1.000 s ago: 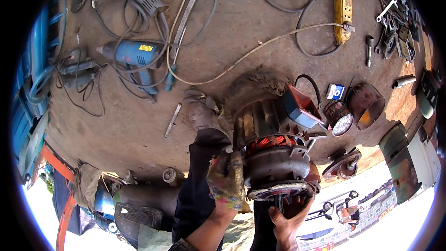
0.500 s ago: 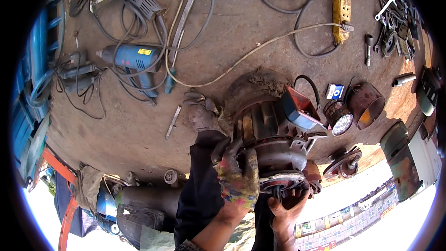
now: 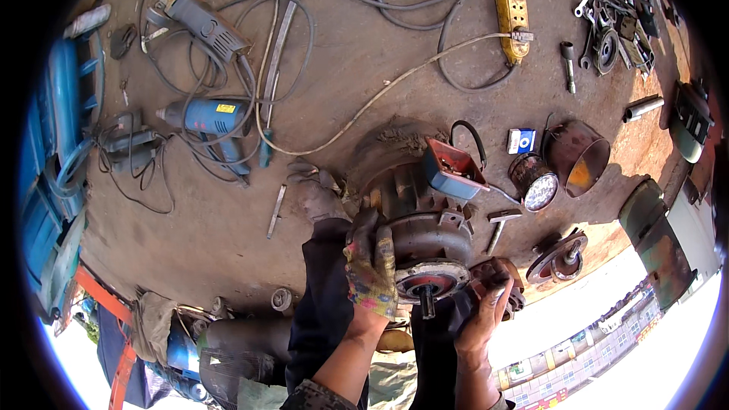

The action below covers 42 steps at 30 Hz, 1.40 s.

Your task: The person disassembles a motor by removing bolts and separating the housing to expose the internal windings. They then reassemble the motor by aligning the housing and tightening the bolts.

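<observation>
A greasy grey electric motor (image 3: 425,220) stands on the dirt floor between my legs, its shaft end (image 3: 427,296) pointing toward me. My left hand (image 3: 370,269), in a patterned work glove, is pressed flat against the motor's left side near the end plate. My bare right hand (image 3: 490,307) grips a dark round metal part (image 3: 497,277) just right of the shaft end. The red terminal box lid (image 3: 454,168) on the motor is open.
A blue drill (image 3: 205,118), a grey angle grinder (image 3: 201,23) and tangled cables lie at the left. A yellow power strip (image 3: 511,7), a hammer (image 3: 497,224), a round fan cover (image 3: 560,257), a rusty bucket (image 3: 577,156) and wrenches (image 3: 607,0) lie at the right.
The red-ringed end cover that sat on the motor's near end has come off to the right in my right hand, exposing the shaft. My gloved left hand has slid onto the motor's side.
</observation>
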Available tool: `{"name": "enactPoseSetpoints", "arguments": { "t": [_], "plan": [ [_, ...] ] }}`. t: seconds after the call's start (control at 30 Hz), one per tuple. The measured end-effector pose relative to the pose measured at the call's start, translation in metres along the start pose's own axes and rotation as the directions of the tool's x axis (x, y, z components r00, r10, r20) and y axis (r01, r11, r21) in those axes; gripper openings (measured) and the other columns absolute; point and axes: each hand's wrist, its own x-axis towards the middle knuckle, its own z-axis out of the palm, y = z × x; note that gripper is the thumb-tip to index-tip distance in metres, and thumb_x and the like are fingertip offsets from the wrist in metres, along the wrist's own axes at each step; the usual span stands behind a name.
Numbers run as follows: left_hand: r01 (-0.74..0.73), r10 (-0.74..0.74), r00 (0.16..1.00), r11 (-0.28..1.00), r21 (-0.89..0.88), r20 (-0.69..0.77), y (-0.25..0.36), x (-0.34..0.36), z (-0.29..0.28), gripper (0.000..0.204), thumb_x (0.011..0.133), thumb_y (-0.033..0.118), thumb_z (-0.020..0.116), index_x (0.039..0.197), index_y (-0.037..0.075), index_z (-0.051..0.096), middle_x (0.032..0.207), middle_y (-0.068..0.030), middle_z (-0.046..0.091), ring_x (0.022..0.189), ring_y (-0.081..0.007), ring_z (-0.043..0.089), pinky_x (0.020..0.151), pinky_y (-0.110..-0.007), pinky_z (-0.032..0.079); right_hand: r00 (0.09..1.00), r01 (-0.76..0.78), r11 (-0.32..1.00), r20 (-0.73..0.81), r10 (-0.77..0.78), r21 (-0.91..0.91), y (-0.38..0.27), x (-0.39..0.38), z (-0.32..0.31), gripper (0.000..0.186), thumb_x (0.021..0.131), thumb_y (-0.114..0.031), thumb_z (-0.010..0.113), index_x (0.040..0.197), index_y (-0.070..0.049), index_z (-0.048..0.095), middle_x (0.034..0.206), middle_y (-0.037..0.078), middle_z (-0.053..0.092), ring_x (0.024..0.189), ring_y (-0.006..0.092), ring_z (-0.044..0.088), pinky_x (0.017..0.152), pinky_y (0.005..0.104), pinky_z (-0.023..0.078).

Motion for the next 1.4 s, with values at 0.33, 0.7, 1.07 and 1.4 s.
{"name": "enactPoseSetpoints", "arguments": {
  "t": [0.33,0.7,1.07,1.4],
  "plan": [
    [-0.068,0.065,0.998,0.984,0.163,0.026,-0.027,-0.009,0.009,0.052,0.105,0.016,0.057,0.154,0.004,0.045,0.147,-0.0262,0.053,0.13,-0.0461,0.055,0.116,-0.051,0.042,0.961,-0.04,0.99,-0.265,0.075,0.134,0.038,0.067,0.023,0.075,0.112,-0.06,0.035,0.125,0.008,0.064,0.121,0.018,0.068,0.112,0.0269,0.062,0.104,0.0418,0.047],
    [-0.192,0.208,0.978,0.928,0.32,-0.014,-0.017,-0.007,0.007,0.046,0.104,0.009,0.051,0.149,0.001,0.048,0.139,-0.0245,0.06,0.126,-0.0444,0.059,0.114,-0.049,0.042,0.97,-0.027,0.997,-0.241,0.043,0.069,0.058,0.071,0.018,0.069,0.113,-0.056,0.04,0.114,0.007,0.069,0.111,0.014,0.07,0.103,0.0221,0.062,0.101,0.037,0.046],
    [0.228,-0.183,0.971,0.897,-0.378,0.151,-0.012,0.017,-0.008,0.041,0.11,0.03,0.058,0.141,0.003,0.059,0.135,-0.012,0.061,0.123,-0.0243,0.06,0.108,-0.038,0.049,0.956,-0.147,0.981,-0.236,0.173,0.124,0.067,0.118,0.008,0.076,0.112,-0.061,0.034,0.115,0.004,0.073,0.11,0.012,0.069,0.101,0.0228,0.06,0.1,0.0371,0.045],
    [0.118,-0.122,0.987,0.992,0.037,0.1,-0.066,0.065,-0.004,0.056,0.111,0.043,0.052,0.142,-0.004,0.058,0.136,-0.0204,0.065,0.128,-0.0332,0.06,0.108,-0.039,0.045,0.945,-0.108,0.994,-0.311,0.103,0.0,0.077,0.123,0.012,0.077,0.11,-0.063,0.039,0.104,0.005,0.077,0.099,0.011,0.074,0.091,0.02,0.062,0.092,0.0339,0.048]
  ]
}}
